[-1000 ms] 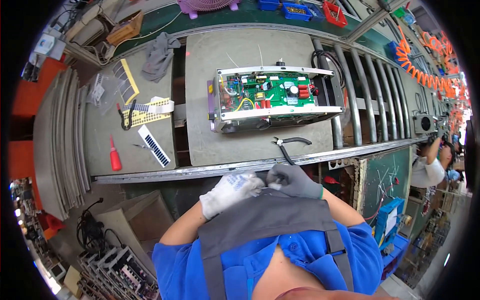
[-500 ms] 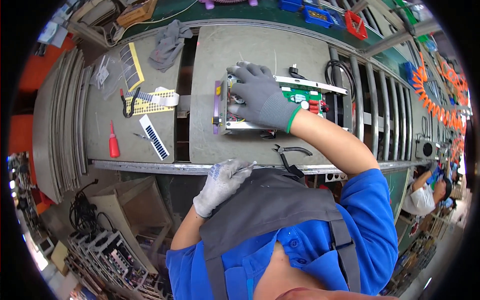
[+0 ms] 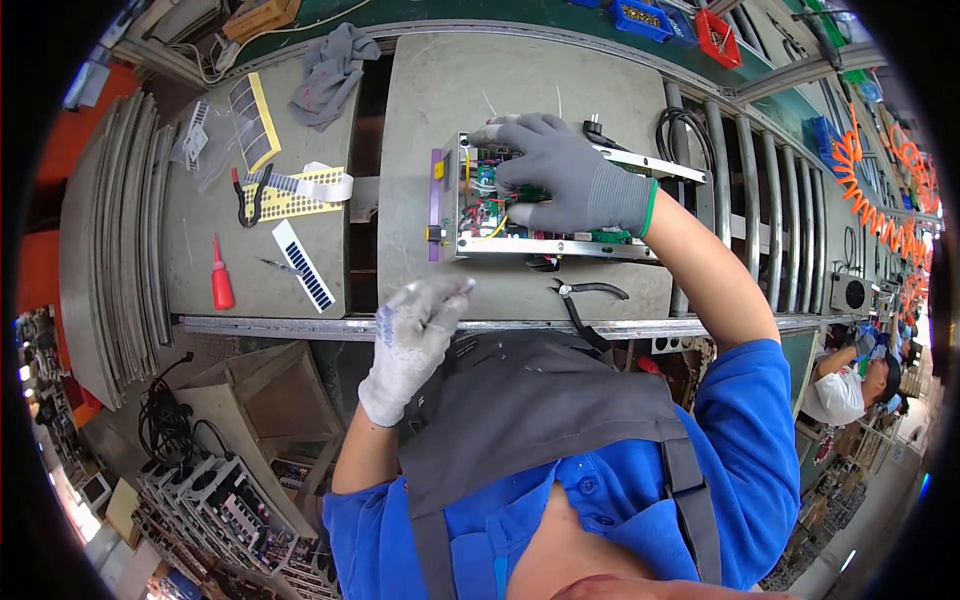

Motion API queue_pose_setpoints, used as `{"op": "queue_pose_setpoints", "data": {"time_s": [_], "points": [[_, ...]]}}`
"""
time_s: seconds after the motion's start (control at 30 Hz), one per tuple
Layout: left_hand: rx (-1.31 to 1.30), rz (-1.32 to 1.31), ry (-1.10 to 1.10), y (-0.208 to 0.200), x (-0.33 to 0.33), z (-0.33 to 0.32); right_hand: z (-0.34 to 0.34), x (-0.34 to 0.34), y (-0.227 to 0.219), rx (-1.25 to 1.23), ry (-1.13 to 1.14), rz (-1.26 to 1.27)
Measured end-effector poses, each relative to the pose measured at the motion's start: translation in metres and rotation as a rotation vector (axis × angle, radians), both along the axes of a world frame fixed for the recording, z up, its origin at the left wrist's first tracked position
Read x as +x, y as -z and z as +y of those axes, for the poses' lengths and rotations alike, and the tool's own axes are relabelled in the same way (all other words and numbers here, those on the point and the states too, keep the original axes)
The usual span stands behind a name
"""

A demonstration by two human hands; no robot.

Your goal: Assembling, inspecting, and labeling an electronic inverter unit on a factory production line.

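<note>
A green circuit board in a metal frame (image 3: 480,240) lies on the grey workbench (image 3: 420,110). My right hand (image 3: 565,175), in a dark grey glove, rests flat on top of the board with its fingers spread over the wires and parts. My left hand (image 3: 415,325), in a pale grey glove, hovers at the bench's front edge, left of the black-handled pliers (image 3: 580,300). Its fingers are loosely bunched and I cannot see anything in them. It touches neither the board nor the pliers.
On the left bench plate lie a red bottle (image 3: 221,285), a striped label strip (image 3: 303,263), yellow sheets (image 3: 285,195) and a grey rag (image 3: 330,65). Metal roller bars (image 3: 740,170) run to the right. Another person (image 3: 850,385) works at far right. Crates of parts (image 3: 215,500) sit below left.
My right hand rose from my apron to the board and now lies across it. My left hand lifted from the apron to the bench edge. The view moved closer to the bench.
</note>
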State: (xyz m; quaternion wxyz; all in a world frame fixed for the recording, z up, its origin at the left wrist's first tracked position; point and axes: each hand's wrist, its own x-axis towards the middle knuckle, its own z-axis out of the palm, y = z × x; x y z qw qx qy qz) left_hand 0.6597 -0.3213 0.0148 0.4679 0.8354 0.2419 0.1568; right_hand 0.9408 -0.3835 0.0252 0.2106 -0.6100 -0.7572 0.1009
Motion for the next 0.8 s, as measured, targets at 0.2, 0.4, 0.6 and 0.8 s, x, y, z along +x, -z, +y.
{"op": "queue_pose_setpoints", "data": {"time_s": [0.2, 0.4, 0.6, 0.8], "points": [[0.301, -0.107, 0.091, -0.014, 0.053, 0.03, 0.011, -0.005, -0.014, 0.126, -0.154, -0.22], [0.335, 0.157, 0.285, -0.027, 0.06, 0.04, -0.021, 0.003, 0.003, 0.227, 0.028, -0.115], [0.379, 0.219, 0.351, -0.033, 0.045, 0.031, -0.023, -0.011, 0.025, 0.193, 0.183, 0.034], [0.383, 0.119, 0.27, -0.015, 0.034, 0.027, -0.02, -0.017, 0.022, 0.116, 0.177, 0.184]]}}
